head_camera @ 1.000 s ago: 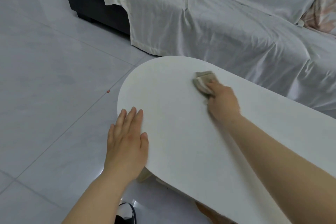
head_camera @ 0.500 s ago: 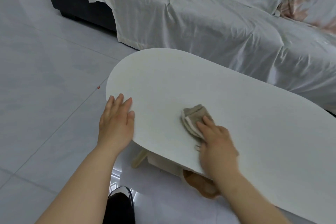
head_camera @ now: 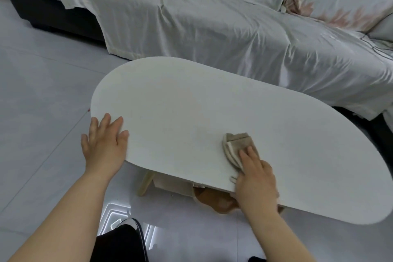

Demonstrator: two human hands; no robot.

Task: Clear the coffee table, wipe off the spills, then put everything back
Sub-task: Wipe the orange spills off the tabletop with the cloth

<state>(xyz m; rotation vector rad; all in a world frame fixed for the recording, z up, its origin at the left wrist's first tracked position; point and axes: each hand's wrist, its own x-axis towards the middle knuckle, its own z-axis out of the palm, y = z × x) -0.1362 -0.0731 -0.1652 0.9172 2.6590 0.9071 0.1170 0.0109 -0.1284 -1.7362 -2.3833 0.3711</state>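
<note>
Right now my right hand [head_camera: 256, 178] lies flat with its fingers pressed down on the folded tan cloth [head_camera: 236, 149], which sits on the white bench [head_camera: 191, 117] close to the near edge, and my left hand [head_camera: 104, 142] is spread wide, palm down, over the rounded left end of the top to steady it. Nothing else stands on the top that I can see, so I judge the clearing done and the wiping in hand. The main risk is the edge: my palm already overhangs it, and a stroke drawn toward me could carry the cloth off onto the tiled floor [head_camera: 42, 91], where it would pick up grit and smear the top on its return. The cloth is folded small under only a few fingers, so it could bunch or slip out sideways and leave streaks. Leaning hard on the left end might tip or slide the bench on the glossy tile; the one leg [head_camera: 145, 185] I can see looks slim. I cannot make out any spill on the pale top, so a patch could easily be missed, especially toward the draped sofa [head_camera: 212, 27] side.
</note>
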